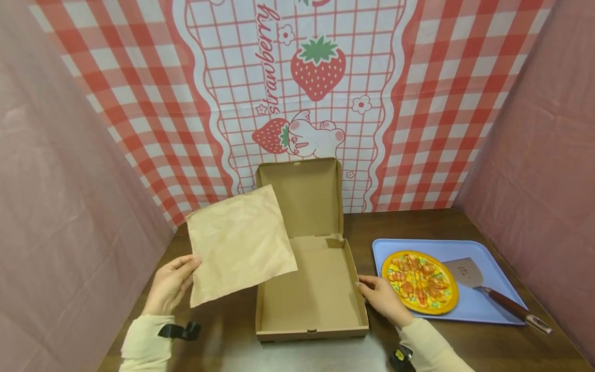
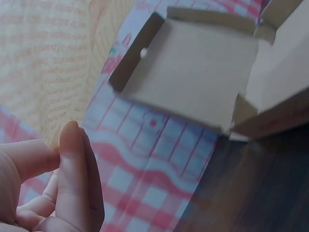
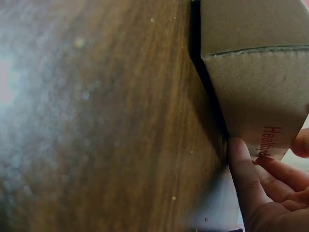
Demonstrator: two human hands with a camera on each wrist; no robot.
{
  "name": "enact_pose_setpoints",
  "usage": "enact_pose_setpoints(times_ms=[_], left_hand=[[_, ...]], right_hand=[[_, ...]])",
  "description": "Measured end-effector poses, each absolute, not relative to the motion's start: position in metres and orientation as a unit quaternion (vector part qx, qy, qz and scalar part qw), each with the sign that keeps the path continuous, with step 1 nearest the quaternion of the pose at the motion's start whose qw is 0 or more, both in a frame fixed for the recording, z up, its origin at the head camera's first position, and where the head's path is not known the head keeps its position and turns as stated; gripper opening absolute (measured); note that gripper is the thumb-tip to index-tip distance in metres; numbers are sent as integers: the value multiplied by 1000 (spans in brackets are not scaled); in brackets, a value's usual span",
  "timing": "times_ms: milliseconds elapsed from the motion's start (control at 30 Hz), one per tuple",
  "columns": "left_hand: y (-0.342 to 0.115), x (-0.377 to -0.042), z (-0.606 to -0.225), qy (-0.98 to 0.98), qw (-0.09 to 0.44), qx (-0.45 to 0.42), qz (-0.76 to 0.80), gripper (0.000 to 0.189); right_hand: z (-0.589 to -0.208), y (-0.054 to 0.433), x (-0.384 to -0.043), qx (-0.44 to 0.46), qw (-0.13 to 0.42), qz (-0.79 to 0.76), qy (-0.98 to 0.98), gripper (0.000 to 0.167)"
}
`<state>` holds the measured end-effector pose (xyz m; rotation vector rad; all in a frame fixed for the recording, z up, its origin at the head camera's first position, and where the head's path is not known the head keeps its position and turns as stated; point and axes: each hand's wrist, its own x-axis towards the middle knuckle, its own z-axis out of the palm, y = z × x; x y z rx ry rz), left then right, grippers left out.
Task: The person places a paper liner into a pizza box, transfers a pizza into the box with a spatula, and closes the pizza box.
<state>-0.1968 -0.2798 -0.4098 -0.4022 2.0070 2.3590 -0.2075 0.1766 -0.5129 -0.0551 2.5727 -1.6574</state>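
My left hand pinches the edge of a square sheet of tan wrapping paper between thumb and fingers. The sheet hangs in the air, partly over the open cardboard pizza box. Faint printed lines show on the paper in the left wrist view. The box lies with its lid raised at the back, and nothing sits in the visible part of its base. My right hand holds the box's right wall; its fingers lie against the printed outer side, with the thumb at the rim.
On the right, a blue tray bears a toy-looking pizza with a yellow rim. A pizza server rests beside it, its brown handle jutting past the tray's edge. A strawberry-print cloth hangs behind the dark wooden table.
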Motion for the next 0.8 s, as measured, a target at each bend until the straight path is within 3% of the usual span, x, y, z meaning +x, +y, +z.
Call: enact_pose_setpoints(times_ms=[267,800], left_hand=[[-245,-204,-417,624,19,-93,775,26],[-191,-221,-441,646,25,-95,757,10]], right_hand=[[-516,178,-208,-9,44,-545,837,38],[-517,178,-208,-9,45,-547,836,39]])
